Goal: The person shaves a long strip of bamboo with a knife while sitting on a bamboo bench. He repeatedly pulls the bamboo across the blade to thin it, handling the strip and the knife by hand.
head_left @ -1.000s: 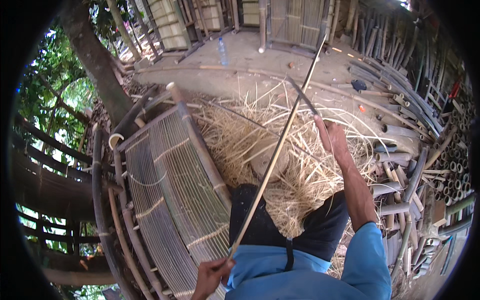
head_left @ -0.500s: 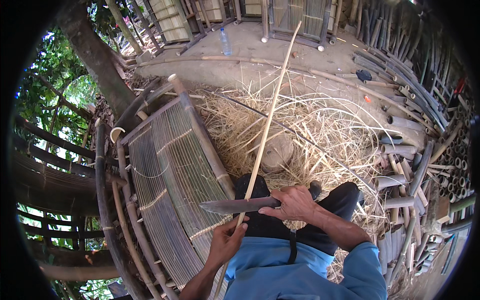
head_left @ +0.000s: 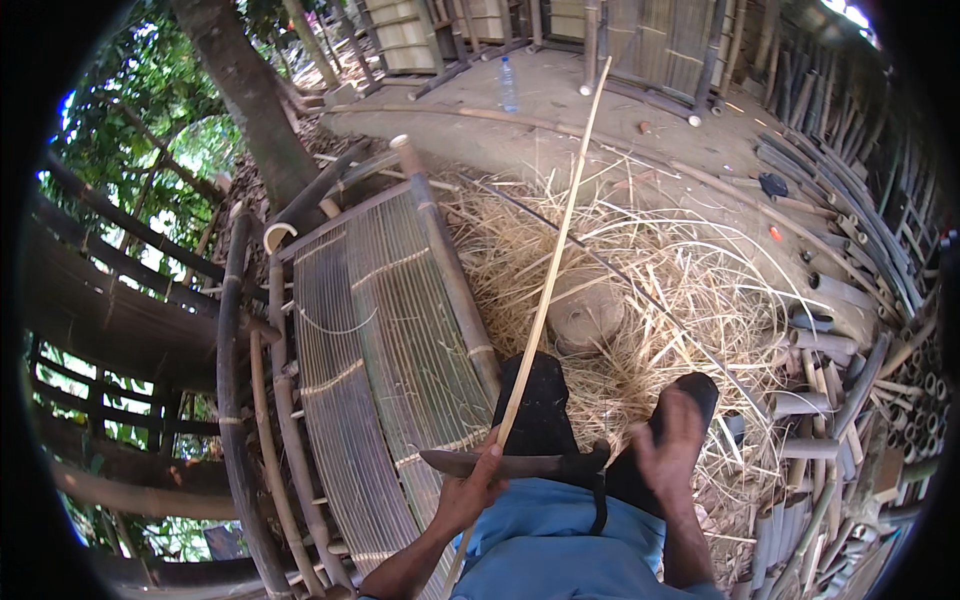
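Pale bamboo, by the look of it, and here it is: one long strip (head_left: 555,270) slanting from the upper middle of the frame down to the lower centre, its tail running on below the left hand (head_left: 468,497). That grip is closed, fingers curled round the strip, the thumb over a dark knife (head_left: 530,466) lying crosswise there, blade to the left. And look at the right hand (head_left: 668,440), lower right of centre: fingers spread, blurred, that grip wide open with nothing visible in it, clear of the knife's handle (head_left: 587,460). Now, how does this handle? The strip should be light, springy along its length and likely to whip at the far tip; the edges may be sharp or splintery, so a light pinch on the flat faces suits it best, near the low end where the left hand sits. The knife, I'd judge, is stiff and the heavier piece, possibly slick along the blade; the handle is the place to take it. Around the round block (head_left: 588,312), mid-frame, lie loose shavings (head_left: 690,330).
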Demonstrator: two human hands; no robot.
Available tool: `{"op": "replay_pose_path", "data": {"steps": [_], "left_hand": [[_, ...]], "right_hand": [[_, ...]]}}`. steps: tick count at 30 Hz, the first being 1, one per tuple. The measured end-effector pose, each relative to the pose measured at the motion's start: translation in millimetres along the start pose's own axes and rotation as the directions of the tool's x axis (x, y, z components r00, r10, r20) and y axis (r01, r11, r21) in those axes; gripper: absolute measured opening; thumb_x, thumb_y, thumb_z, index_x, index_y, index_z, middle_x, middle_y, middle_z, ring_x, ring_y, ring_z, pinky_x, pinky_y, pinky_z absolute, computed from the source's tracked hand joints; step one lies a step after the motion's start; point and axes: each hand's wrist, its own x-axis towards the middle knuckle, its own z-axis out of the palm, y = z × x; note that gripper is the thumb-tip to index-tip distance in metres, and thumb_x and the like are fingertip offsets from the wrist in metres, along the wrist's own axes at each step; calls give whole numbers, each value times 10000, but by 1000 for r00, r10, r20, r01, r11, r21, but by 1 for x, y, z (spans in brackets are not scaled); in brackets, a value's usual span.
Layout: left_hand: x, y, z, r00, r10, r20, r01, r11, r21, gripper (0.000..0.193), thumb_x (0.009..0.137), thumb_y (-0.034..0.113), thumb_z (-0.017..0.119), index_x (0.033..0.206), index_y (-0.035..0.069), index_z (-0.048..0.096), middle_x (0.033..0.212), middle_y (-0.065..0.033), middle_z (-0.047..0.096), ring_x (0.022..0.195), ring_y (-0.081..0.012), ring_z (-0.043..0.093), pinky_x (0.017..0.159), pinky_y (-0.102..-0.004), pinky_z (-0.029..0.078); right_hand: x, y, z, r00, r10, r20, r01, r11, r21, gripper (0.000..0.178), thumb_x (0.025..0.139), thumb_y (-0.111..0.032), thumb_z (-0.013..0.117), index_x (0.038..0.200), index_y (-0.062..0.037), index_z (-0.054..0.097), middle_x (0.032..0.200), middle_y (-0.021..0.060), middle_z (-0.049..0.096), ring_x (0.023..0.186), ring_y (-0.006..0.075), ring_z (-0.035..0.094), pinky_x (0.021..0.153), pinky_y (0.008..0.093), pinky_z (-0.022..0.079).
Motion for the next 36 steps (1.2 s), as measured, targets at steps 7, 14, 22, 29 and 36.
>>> {"op": "replay_pose_path", "data": {"steps": [7,14,22,29,36], "left_hand": [[2,1,-11,997,-62,-50,55,990,-131,575,1054,434,520,1542,146,426,708,-19,540,502,-51,387,435,-220,294],[0,9,1,1000,-5,-19,5,1000,-10,574,1038,484,528,1520,176,478,768,-5,519,663,-72,511,571,-237,425],[-11,10,-7,1000,2,23,-2,1000,-21,605,1034,529,509,1539,201,443,751,8,511,639,-64,470,554,-227,405],[-7,5,0,988,117,100,-114,993,-40,590,1053,501,490,1555,199,418,714,24,441,620,-68,450,547,-230,385],[-9,-1,-7,979,170,117,-162,984,-75,585,1052,492,503,1546,187,434,708,30,431,629,-68,466,545,-230,390]], "right_hand": [[-106,49,18,914,348,207,-397,871,290,791,1023,-464,524,1588,-13,202,1487,387,385,1376,490,422,1142,483,339],[-150,149,31,780,491,389,-625,634,455,660,966,-454,650,1383,42,527,1131,194,679,1065,293,625,972,379,464],[-168,171,55,637,492,594,-767,326,552,402,990,-286,663,1252,17,622,1134,108,675,978,177,628,854,330,519],[-186,238,88,668,558,492,-744,497,446,234,1003,-137,637,1133,48,696,939,68,692,823,137,590,768,301,489],[-165,172,77,717,606,345,-660,430,616,243,991,-85,619,1162,73,686,982,103,719,824,149,623,728,299,478]]}}
